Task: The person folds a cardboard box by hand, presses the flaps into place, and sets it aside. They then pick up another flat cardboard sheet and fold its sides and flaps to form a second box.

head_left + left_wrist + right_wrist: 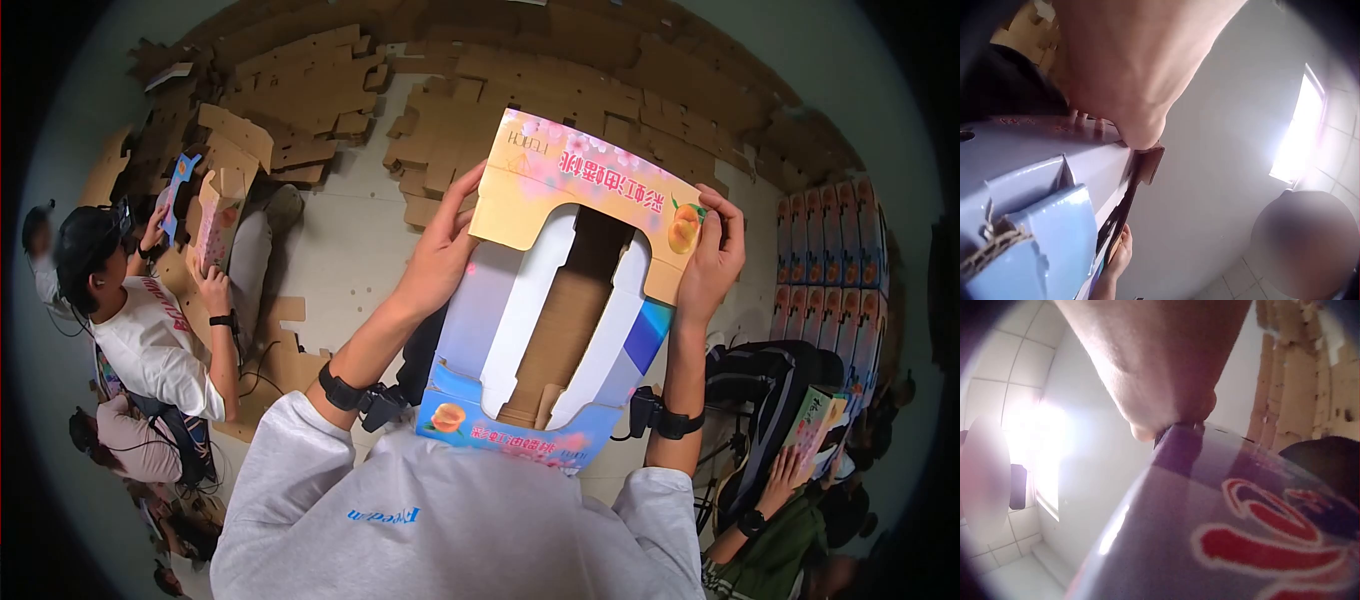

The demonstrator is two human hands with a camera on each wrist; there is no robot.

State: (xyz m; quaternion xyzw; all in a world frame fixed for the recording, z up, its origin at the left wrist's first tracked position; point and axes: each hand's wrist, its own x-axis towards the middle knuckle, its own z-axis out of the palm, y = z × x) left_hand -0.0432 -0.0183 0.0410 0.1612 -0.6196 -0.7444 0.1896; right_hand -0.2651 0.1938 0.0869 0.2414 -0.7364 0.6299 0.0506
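Note:
A printed fruit carton point(460, 310) is held up in front of my chest, with peaches, blossoms and Chinese lettering on its end panels. Through its cut-out top, white side flaps and the bare brown inside show. My left hand point(445, 245) grips the left side near the far end panel, its fingers partly hidden behind the card. On the opposite side, my right hand point(715, 255) holds the far right corner, fingertips over the edge beside the printed peach. In the left wrist view, a torn corrugated edge shows on a blue flap point(1054, 231) of the carton.
Flattened cardboard sheets point(560, 110) cover the floor ahead. Stacked printed cartons point(825, 260) stand at the right. A person in a white shirt point(160, 340) handles another carton point(215, 215) at the left; at the lower right, someone's hand point(785, 480) rests on a carton.

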